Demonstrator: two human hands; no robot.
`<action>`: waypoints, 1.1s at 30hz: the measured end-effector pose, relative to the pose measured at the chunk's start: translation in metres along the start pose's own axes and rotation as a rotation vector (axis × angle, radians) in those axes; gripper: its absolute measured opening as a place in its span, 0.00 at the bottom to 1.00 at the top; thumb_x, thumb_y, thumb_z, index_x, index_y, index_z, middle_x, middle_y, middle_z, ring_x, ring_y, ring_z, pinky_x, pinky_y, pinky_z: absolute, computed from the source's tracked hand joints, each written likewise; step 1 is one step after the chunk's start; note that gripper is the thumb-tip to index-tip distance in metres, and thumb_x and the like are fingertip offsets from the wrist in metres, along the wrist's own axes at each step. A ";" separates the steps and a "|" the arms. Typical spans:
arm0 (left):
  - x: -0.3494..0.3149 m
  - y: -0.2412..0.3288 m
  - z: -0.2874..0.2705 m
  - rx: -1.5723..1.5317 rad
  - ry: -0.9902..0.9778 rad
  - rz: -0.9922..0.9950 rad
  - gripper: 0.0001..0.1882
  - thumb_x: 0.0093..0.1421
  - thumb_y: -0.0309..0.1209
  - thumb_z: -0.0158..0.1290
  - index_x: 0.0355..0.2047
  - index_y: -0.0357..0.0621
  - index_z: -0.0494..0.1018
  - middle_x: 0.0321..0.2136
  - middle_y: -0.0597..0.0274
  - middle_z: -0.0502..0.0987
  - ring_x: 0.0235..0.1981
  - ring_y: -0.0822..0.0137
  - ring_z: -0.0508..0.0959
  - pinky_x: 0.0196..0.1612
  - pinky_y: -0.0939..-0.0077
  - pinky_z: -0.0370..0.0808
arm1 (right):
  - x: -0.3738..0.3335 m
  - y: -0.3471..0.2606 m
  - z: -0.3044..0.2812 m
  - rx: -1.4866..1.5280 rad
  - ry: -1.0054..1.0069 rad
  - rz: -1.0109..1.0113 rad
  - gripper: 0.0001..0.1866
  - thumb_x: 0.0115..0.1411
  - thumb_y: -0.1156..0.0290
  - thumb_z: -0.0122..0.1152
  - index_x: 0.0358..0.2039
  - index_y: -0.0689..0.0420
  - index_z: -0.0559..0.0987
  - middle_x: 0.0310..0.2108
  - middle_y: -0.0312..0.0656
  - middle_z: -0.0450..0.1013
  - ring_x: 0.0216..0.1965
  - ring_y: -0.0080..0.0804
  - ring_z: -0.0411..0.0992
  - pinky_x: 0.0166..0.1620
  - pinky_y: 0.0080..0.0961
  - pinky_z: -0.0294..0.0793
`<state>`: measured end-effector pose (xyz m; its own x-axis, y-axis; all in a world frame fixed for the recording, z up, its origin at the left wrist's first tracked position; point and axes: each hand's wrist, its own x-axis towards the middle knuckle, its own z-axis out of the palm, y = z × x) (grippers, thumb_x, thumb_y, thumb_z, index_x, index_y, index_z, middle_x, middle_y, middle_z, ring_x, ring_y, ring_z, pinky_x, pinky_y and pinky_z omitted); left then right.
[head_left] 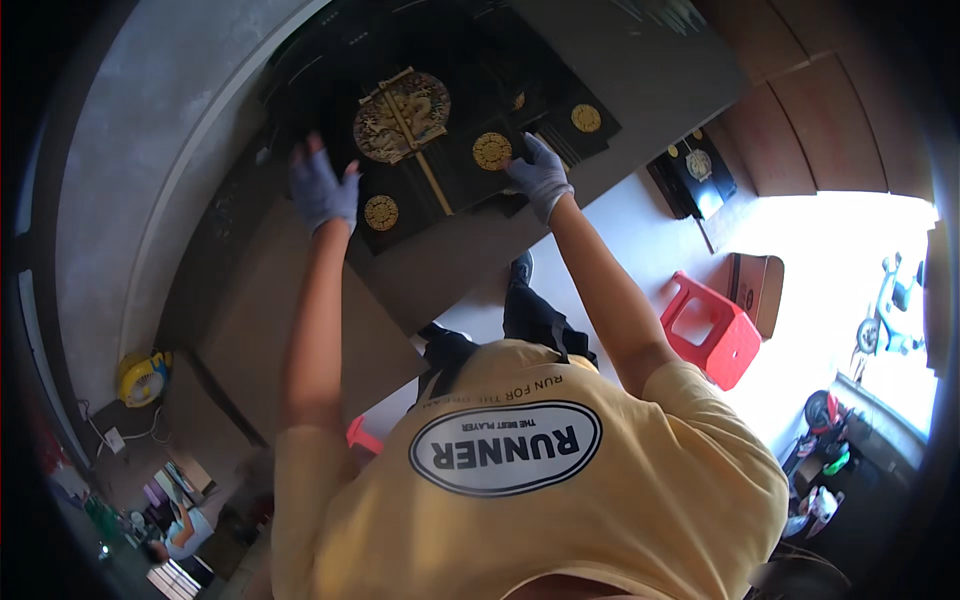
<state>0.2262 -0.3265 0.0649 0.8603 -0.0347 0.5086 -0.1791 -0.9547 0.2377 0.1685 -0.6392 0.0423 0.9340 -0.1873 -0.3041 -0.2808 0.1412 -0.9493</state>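
Black flat pieces, perhaps boxes or panels, lie on a dark grey table (420, 287). They carry a large round ornament (405, 117) crossed by a gold bar and smaller gold medallions (492, 151). My left hand (327, 190), in a pale grey glove with bare fingertips, hovers or rests by the left edge, fingers apart and slightly blurred. My right hand (543, 178), gloved the same way, is at the near edge of the black pieces. Its thumb is beside the middle medallion and its fingers stretch forward; whether it presses on the surface cannot be told.
Cardboard boxes (830, 125) stack at the far right, near another black ornamented box (695, 172). On the floor to my right is a red plastic stool (712, 330) by a brown box (757, 292). A yellow fan (143, 379) sits at left. Another person (187, 535) is at lower left.
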 end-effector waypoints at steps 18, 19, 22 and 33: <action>0.061 0.026 0.147 0.175 -0.166 0.220 0.32 0.64 0.54 0.37 0.66 0.61 0.55 0.67 0.45 0.51 0.68 0.46 0.49 0.67 0.49 0.49 | 0.108 -0.033 0.062 -1.372 -0.096 -1.044 0.26 0.62 0.60 0.53 0.60 0.49 0.67 0.60 0.44 0.63 0.64 0.42 0.57 0.66 0.47 0.54; 0.071 0.039 0.141 0.179 -0.176 0.237 0.31 0.63 0.51 0.41 0.66 0.59 0.57 0.66 0.43 0.51 0.67 0.43 0.50 0.67 0.48 0.49 | 0.132 -0.034 0.070 -1.571 -0.132 -1.027 0.28 0.63 0.55 0.51 0.63 0.45 0.64 0.65 0.44 0.58 0.67 0.42 0.52 0.67 0.49 0.49; 0.067 0.046 0.125 0.174 -0.203 0.220 0.34 0.63 0.51 0.42 0.67 0.55 0.55 0.67 0.38 0.48 0.68 0.43 0.49 0.68 0.49 0.47 | 0.143 -0.014 0.062 -1.442 -0.159 -1.072 0.33 0.59 0.51 0.49 0.64 0.49 0.65 0.66 0.52 0.53 0.69 0.51 0.47 0.65 0.64 0.41; 0.019 0.062 0.103 0.225 -0.021 0.031 0.31 0.63 0.49 0.41 0.65 0.56 0.59 0.66 0.44 0.53 0.67 0.43 0.52 0.66 0.45 0.48 | 0.046 0.051 -0.005 -1.424 -0.258 -1.012 0.38 0.58 0.50 0.56 0.68 0.32 0.55 0.72 0.39 0.42 0.71 0.49 0.39 0.67 0.60 0.39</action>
<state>0.2807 -0.4170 0.0045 0.8661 -0.0686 0.4951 -0.0962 -0.9949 0.0305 0.1961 -0.6459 -0.0207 0.8157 0.5069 0.2787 0.5513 -0.8272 -0.1088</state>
